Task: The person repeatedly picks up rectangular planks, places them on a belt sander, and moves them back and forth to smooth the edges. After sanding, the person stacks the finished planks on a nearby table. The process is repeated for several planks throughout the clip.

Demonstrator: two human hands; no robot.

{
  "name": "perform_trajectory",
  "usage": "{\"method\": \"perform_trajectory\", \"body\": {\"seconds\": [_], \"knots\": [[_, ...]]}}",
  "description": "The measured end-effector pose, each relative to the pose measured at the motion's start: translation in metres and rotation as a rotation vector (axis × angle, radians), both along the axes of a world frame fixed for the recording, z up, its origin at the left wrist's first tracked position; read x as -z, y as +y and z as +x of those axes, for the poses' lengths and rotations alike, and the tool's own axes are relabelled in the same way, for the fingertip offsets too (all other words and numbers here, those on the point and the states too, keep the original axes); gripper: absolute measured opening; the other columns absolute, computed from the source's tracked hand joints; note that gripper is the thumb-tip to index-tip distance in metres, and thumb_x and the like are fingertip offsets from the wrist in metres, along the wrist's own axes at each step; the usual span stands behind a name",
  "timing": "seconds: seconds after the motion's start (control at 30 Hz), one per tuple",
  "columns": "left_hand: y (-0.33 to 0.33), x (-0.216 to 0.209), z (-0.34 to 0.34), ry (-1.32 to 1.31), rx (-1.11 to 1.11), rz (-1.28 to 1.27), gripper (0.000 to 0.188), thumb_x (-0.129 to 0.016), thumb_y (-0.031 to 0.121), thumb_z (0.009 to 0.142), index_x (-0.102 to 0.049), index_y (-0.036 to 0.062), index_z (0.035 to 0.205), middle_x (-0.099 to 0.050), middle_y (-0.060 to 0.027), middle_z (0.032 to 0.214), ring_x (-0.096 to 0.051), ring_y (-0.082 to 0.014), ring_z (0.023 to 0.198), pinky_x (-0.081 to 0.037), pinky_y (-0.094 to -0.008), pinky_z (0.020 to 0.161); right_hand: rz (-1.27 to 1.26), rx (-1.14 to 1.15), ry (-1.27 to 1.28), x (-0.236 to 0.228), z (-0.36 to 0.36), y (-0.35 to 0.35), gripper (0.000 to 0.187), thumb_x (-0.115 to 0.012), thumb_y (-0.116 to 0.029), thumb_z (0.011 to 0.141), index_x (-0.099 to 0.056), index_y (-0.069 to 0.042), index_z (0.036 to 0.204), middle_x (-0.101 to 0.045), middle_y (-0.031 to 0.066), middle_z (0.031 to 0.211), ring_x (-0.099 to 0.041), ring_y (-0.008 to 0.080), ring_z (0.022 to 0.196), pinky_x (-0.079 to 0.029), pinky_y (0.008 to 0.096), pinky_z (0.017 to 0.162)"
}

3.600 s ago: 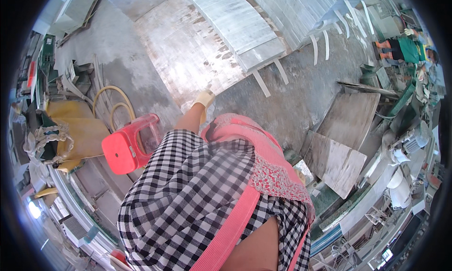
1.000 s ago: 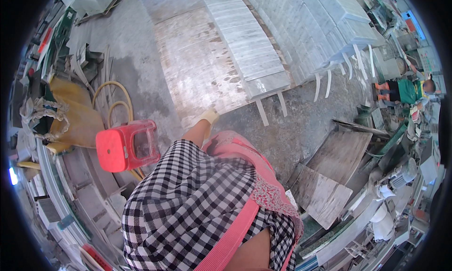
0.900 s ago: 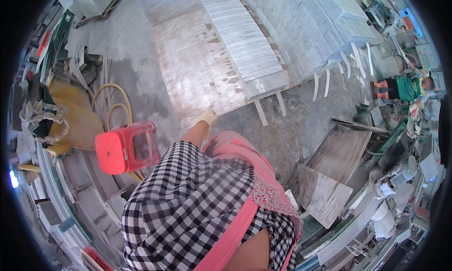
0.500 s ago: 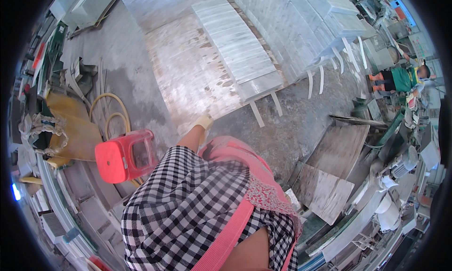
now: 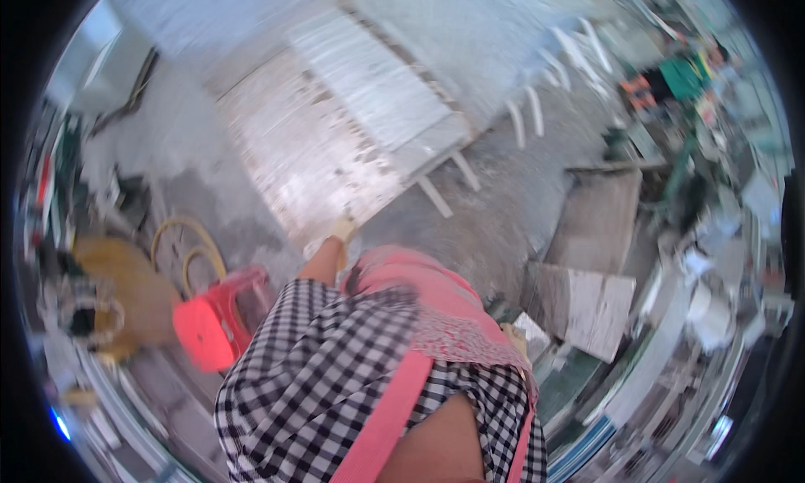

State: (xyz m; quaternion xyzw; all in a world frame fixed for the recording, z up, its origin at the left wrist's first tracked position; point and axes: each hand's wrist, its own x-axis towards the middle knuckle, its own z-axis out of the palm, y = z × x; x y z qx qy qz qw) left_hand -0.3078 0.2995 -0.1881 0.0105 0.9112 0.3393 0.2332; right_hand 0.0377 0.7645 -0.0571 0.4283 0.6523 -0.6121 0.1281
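Observation:
My left hand (image 5: 342,230), in a pale glove, hangs in front of my body near the close corner of a worn board (image 5: 293,160). Motion blur hides its fingers, and a whitish patch shows beside it. Past the apron's right edge, a pale yellowish patch looks like part of my gloved right hand (image 5: 514,339); its fingers are hidden. Close to it is a small whitish flat piece (image 5: 533,327). On the board lies a row of pale grey-white slabs (image 5: 369,76), with strips (image 5: 434,196) jutting from its near end.
A red plastic stool (image 5: 205,332) stands at left by a yellow hose (image 5: 189,227). Larger pale stacks (image 5: 470,55) rise at the far right of the board. Worn panels (image 5: 587,307) lie at right. Beyond them is a person in green (image 5: 681,79).
The view has shifted and blurred; the board and slabs sit further left. My left hand stays near the board's corner. A yellowish patch now shows at the apron's right edge.

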Motion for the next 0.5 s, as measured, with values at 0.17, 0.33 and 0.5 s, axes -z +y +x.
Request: {"method": "perform_trajectory", "body": {"seconds": [0.17, 0.33, 0.5], "knots": [[-0.034, 0.044, -0.032, 0.172, 0.643, -0.250, 0.029, -0.053, 0.025, 0.090, -0.071, 0.0030, 0.097, -0.070, -0.0201, 0.094, -0.067, -0.0363, 0.088, -0.053, -0.0465, 0.080, 0.398, -0.138, -0.273, 0.002, -0.007, -0.014, 0.037, -0.056, -0.031, 0.093, -0.064, -0.003, 0.117, -0.069, 0.0132, 0.116, -0.066, 0.0303, 0.106, -0.052, 0.0396, 0.091], [-0.028, 0.057, -0.070, -0.154, 0.456, -0.127, 0.030, -0.058, 0.031, 0.090, -0.068, 0.0033, 0.085, -0.068, -0.0170, 0.087, -0.064, -0.0301, 0.077, -0.050, -0.0455, 0.070, 0.177, 0.176, -0.148, -0.019, 0.013, -0.019, 0.035, -0.053, -0.032, 0.088, -0.070, -0.002, 0.098, -0.073, 0.0131, 0.104, -0.070, 0.0299, 0.095, -0.054, 0.0403, 0.084], [0.018, 0.043, -0.089, -0.468, 0.125, 0.075, 0.030, -0.058, 0.031, 0.091, -0.067, 0.0030, 0.092, -0.067, -0.0148, 0.090, -0.060, -0.0241, 0.074, -0.048, -0.0396, 0.066, 0.131, 0.281, -0.148, -0.047, 0.055, -0.052, 0.038, -0.048, -0.033, 0.091, -0.069, -0.002, 0.097, -0.074, 0.0104, 0.087, -0.071, 0.0220, 0.082, -0.054, 0.0336, 0.076]]}}
